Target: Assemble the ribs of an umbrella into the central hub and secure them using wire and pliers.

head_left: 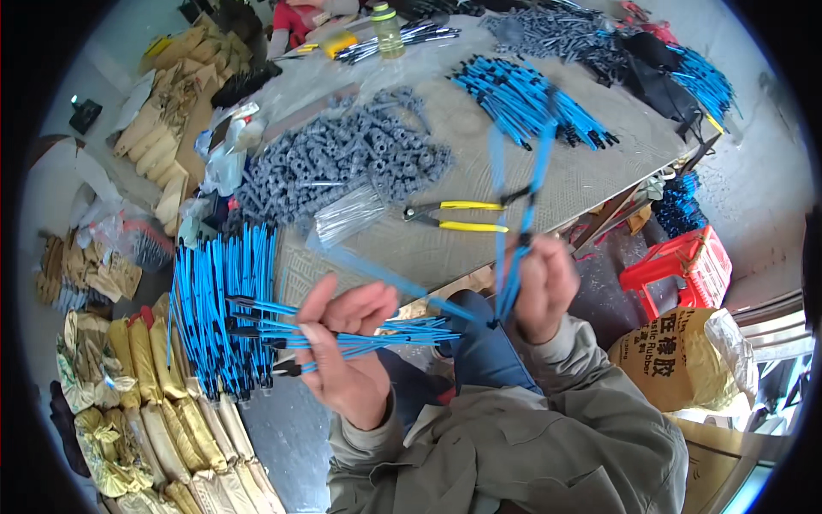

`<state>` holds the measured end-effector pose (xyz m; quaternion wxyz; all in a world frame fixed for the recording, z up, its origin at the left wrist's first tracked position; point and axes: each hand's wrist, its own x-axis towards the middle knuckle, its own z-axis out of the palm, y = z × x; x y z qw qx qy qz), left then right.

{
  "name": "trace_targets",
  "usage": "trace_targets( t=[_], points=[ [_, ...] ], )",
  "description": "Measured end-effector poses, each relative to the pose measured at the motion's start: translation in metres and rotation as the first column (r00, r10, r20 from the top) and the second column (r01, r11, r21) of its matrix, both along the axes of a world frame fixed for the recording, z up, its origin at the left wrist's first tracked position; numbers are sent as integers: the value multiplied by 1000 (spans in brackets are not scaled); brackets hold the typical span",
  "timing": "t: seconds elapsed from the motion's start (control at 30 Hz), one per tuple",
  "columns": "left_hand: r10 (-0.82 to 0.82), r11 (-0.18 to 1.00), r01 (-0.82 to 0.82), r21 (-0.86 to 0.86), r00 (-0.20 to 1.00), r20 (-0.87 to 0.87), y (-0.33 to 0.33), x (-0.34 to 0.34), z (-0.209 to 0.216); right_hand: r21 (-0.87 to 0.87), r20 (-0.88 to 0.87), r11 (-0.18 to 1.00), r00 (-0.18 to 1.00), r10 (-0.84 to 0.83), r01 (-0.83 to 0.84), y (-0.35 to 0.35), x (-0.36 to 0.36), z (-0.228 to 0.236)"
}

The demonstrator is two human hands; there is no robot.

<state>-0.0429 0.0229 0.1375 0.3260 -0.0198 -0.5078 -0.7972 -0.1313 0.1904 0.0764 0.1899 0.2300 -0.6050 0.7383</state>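
My left hand (355,381) holds a bunch of thin blue rods with black ends (411,335), which lies across the palm under the thumb, the fingers partly raised. My right hand (548,287) is closed around a few similar blue rods (541,167) that stand up over the table's front edge, blurred by motion. Another blurred blue strip slants between the two hands. Just beyond the right hand lie pliers with yellow handles (471,206). To their left is a bundle of thin whitish sticks (349,214). A large pile of blue rods (224,313) sits left of my left hand.
Grey plastic fittings (342,154) are heaped mid-table (411,265). More blue rods (522,98) lie at the far right, near a bottle (388,32). A red stool (681,270) and tan sack (676,355) stand right; wrapped packs (171,428) lie left. Another person (295,21) is across the table.
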Motion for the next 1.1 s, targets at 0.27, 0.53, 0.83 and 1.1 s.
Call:
trace_targets(
  t=[0.27, 0.53, 0.83, 1.1],
  points=[
    [-89, 996, 87, 19, 965, 247, 8, -23, 0, 109, -80, 980, 982, 174, -165, -12, 1, 16],
    [147, 947, -71, -313, 962, 228, 2, -19, -17, 494, -192, 852, 934, 301, -173, -24, -1, 7],
    [298, 954, -294, -52, 949, 108, -46, 12, -21, 666, -443, 410, 773, -453, 623, 52, -344, -20],
    [413, 910, -404, -89, 872, 264, -76, 25, -47, 972, 133, 236, 839, -527, -6, 103, -473, -45]
  ],
)
